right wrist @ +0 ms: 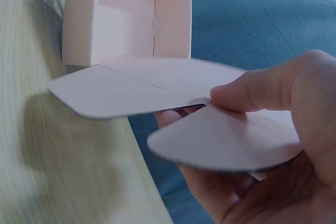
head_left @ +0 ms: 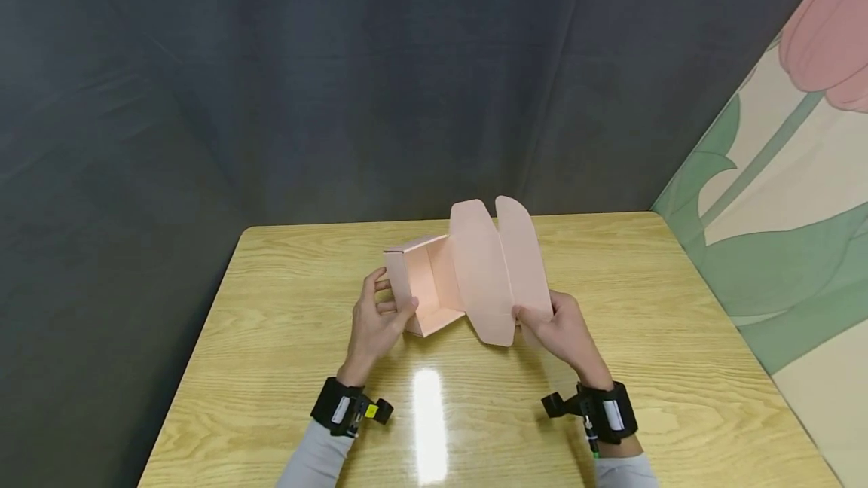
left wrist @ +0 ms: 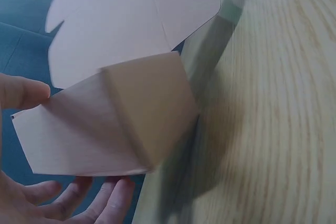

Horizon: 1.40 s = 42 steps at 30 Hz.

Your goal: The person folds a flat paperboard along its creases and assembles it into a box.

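A small pink cardboard box [head_left: 434, 277] is held up over the table, its lid [head_left: 480, 269] folded out to the right. My left hand [head_left: 380, 322] grips the box's left side, thumb at the near top edge and fingers beneath, as the left wrist view shows. Between thumb and fingers, my right hand [head_left: 559, 330] pinches the lid near the crease where its front flap [head_left: 524, 254] begins. In the right wrist view the box's open inside [right wrist: 126, 24] faces the camera, and rounded side flaps [right wrist: 121, 90] stick out from the lid.
The box is above a wooden table [head_left: 271, 367] with a bright light reflection near its front middle. Behind the table hangs a dark curtain [head_left: 407, 81]. A floral-patterned cloth [head_left: 800, 209] borders the right side. Each wrist wears a black camera strap [head_left: 613, 413].
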### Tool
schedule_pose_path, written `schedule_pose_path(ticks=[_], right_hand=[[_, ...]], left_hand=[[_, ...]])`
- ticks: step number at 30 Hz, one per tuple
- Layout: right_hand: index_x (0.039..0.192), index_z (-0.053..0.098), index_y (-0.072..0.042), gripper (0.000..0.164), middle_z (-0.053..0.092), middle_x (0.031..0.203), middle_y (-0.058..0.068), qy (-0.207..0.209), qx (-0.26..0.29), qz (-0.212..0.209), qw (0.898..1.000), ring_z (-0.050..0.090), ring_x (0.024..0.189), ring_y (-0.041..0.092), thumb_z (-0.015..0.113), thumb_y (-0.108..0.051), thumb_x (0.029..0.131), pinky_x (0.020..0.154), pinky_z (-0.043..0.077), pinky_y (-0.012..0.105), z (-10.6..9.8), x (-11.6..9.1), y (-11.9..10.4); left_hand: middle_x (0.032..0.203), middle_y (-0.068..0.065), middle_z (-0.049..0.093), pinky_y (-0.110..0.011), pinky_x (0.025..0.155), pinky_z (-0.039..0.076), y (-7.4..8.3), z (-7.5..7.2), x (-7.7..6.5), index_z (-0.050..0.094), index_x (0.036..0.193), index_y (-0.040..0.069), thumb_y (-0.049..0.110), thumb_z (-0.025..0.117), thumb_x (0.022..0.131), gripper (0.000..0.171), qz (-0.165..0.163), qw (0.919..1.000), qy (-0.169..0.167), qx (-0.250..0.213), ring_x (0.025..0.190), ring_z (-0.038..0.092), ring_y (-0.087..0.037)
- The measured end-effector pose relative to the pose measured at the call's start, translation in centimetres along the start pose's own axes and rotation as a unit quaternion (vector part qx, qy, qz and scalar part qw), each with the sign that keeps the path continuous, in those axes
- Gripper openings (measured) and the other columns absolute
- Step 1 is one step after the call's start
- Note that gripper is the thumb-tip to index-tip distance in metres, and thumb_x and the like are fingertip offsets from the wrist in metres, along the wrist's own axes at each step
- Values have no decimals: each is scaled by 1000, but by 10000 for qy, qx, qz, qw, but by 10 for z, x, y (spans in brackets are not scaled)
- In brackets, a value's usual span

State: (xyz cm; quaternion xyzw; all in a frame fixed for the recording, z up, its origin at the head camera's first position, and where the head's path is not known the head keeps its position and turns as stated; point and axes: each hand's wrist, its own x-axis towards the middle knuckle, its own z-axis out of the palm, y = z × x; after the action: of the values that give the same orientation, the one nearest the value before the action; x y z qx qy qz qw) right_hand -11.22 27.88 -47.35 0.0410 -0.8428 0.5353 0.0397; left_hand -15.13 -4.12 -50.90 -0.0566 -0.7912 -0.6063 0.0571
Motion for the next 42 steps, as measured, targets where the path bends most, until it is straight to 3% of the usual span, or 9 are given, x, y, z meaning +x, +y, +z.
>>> schedule_pose_path(ticks=[5, 15, 19, 23, 28, 32, 37, 39, 42], right_hand=[[120, 74, 11, 26, 78, 108, 28, 7, -204, -520, 9984, 79, 85, 26, 74, 0, 97, 63, 61, 26, -7, 0, -6], [111, 79, 8, 19, 80, 100, 25, 226, -1073, -1319, 9852, 68, 72, 11, 79, 1, 93, 56, 54, 23, -21, 10, -19], [111, 80, 5, 19, 80, 101, 22, 212, -1268, -1598, 9787, 70, 77, 13, 79, 0, 93, 60, 54, 21, -24, 19, -23], [113, 81, 2, 20, 81, 103, 19, 316, -1323, -1597, 9777, 74, 84, 17, 80, -2, 94, 65, 56, 20, -25, 27, -24], [110, 80, 0, 17, 81, 102, 19, 655, -904, -1480, 9827, 74, 83, 11, 82, -8, 95, 66, 56, 19, -21, 33, -17], [111, 80, 0, 22, 81, 103, 19, 1012, -426, -1259, 9859, 72, 84, 4, 84, -12, 94, 68, 57, 17, -15, 34, -6], [108, 81, 3, 22, 79, 100, 21, 1152, 82, -952, 9887, 65, 75, 2, 86, -11, 92, 57, 46, 16, -7, 33, 4], [107, 81, 3, 19, 79, 99, 18, 1109, 346, -905, 9891, 62, 74, 4, 85, -8, 92, 55, 43, 18, -2, 34, 9], [115, 79, 3, 23, 80, 106, 3, 971, 870, -911, 9873, 67, 82, 2, 82, -3, 93, 61, 49, 15, 6, 37, 19]], left_hand=[[144, -29, 56, -47, 77, 66, 5, -3, -1, 37, 161, 6, 23, 78, 95, 79, 27, 10000, 57, 9, 100, 75, -45], [139, -22, 63, -30, 78, 61, 12, -4, 2, 54, 147, 5, 35, 72, 102, 57, -143, 9992, 360, 28, 101, 74, -39], [133, -23, 65, -24, 75, 58, 9, -5, 0, 59, 140, 1, 30, 73, 102, 49, -189, 9993, 308, -79, 98, 74, -38], [130, -24, 65, -25, 72, 60, 3, -6, -4, 61, 137, -1, 26, 74, 101, 47, -278, 9993, 161, -200, 97, 75, -40], [132, -24, 64, -34, 68, 64, -3, -6, -10, 59, 138, -3, 28, 73, 102, 49, -457, 9986, -40, -250, 98, 76, -39], [131, -23, 65, -33, 66, 62, -6, -7, -13, 59, 138, -3, 29, 72, 102, 49, -512, 9984, -110, -203, 96, 77, -39], [131, -23, 64, -41, 70, 65, -9, -8, -17, 60, 136, -3, 29, 72, 103, 48, -610, 9976, -108, -296, 95, 76, -39], [131, -24, 64, -44, 74, 65, -10, -8, -19, 60, 135, -3, 28, 71, 103, 46, -691, 9968, -119, -387, 97, 76, -38], [130, -23, 64, -45, 79, 65, -10, -6, -22, 62, 132, -1, 28, 69, 105, 41, -825, 9953, -188, -462, 98, 76, -35]])
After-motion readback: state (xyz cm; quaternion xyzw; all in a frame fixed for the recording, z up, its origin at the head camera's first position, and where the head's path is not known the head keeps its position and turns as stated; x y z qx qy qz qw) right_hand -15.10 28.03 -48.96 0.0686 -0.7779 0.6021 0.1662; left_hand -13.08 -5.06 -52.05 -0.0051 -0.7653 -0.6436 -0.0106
